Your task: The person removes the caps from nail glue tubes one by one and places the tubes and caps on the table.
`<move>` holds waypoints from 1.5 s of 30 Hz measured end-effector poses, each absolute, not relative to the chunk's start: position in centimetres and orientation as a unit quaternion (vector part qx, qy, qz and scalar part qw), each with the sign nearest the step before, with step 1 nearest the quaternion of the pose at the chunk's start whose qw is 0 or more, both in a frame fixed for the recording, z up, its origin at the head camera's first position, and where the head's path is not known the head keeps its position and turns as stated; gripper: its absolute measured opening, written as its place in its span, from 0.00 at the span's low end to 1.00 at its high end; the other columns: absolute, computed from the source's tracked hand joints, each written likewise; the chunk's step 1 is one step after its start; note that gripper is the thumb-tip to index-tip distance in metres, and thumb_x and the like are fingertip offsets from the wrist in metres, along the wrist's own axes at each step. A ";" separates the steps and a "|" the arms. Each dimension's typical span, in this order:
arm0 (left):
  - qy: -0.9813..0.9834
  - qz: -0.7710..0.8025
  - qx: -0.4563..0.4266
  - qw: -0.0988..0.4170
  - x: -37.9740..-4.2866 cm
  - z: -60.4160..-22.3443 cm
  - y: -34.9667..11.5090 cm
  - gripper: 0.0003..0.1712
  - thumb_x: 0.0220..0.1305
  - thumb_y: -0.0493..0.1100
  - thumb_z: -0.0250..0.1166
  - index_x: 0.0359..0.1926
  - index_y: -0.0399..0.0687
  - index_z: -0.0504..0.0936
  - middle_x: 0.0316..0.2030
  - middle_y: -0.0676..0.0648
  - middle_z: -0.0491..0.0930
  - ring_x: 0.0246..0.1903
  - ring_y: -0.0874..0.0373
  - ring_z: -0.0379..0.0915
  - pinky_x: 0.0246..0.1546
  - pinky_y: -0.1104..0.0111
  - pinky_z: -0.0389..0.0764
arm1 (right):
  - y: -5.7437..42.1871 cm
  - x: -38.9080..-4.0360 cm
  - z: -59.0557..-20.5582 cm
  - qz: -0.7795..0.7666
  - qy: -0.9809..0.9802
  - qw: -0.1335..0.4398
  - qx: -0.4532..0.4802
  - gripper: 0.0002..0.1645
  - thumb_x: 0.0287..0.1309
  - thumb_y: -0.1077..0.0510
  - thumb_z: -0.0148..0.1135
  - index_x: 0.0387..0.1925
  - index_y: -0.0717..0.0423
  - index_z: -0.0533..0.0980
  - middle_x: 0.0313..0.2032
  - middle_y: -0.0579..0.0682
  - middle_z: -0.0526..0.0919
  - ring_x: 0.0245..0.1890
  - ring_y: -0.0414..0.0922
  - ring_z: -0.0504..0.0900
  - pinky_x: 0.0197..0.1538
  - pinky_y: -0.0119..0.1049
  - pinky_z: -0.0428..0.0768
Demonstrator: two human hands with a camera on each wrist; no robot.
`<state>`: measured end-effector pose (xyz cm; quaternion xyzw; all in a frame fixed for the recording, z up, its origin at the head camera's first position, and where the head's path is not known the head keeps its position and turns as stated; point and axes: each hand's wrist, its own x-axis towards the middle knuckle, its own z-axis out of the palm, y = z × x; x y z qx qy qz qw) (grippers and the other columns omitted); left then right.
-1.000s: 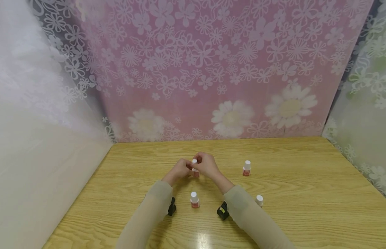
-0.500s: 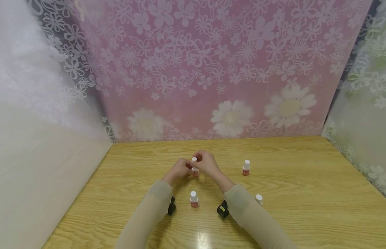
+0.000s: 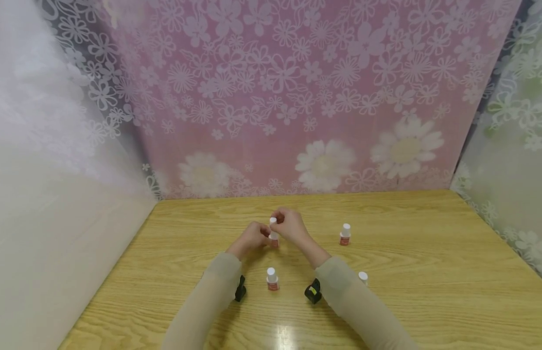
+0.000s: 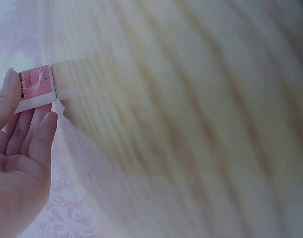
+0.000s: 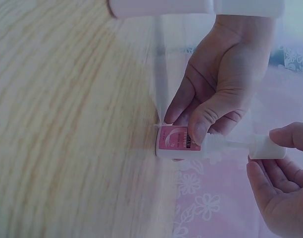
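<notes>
"Left hand (image 3: 255,236) first: what do you see?"

"I see its thumb and fingers clamped round the body of a pink-labelled bottle (image 5: 178,139), upright on the wooden table (image 3: 410,223)."

"And the right hand (image 3: 292,227)?"

"Pinching the white cap (image 5: 268,147) above that body. My right wrist feed shows a narrow nozzle (image 5: 234,144) between the two; I can't tell whether its tip sits inside the cap."

"Anything else about?"

"I count three more, all white-capped: a near bottle (image 3: 272,280) between the left sleeve (image 3: 202,301) and the right sleeve (image 3: 360,306), a far bottle (image 3: 345,236) out to the right, and a third bottle (image 3: 363,277) partly hidden behind the right sleeve."
</notes>
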<state>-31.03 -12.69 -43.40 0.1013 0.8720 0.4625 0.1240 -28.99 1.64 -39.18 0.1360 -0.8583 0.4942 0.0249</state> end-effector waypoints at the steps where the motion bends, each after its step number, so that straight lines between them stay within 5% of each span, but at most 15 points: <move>1: 0.871 0.464 0.102 0.124 -31.1 -43.4 -12.7 0.09 0.43 0.38 0.72 0.24 0.40 0.79 0.20 0.53 0.74 0.23 0.61 0.63 0.24 0.72 0.65 | 1.6 -29.0 -39.2 0.494 -0.859 0.025 0.135 0.07 0.48 0.66 0.60 0.33 0.61 0.75 0.29 0.50 0.78 0.33 0.45 0.76 0.34 0.36 0.74; 45: 0.871 0.465 0.096 0.126 -30.9 -43.2 -12.8 0.09 0.43 0.39 0.72 0.26 0.40 0.81 0.23 0.52 0.76 0.26 0.60 0.64 0.26 0.72 0.67 | 2.0 -28.7 -37.9 0.499 -0.853 0.047 0.146 0.07 0.48 0.65 0.61 0.32 0.61 0.75 0.29 0.51 0.78 0.33 0.46 0.77 0.35 0.38 0.75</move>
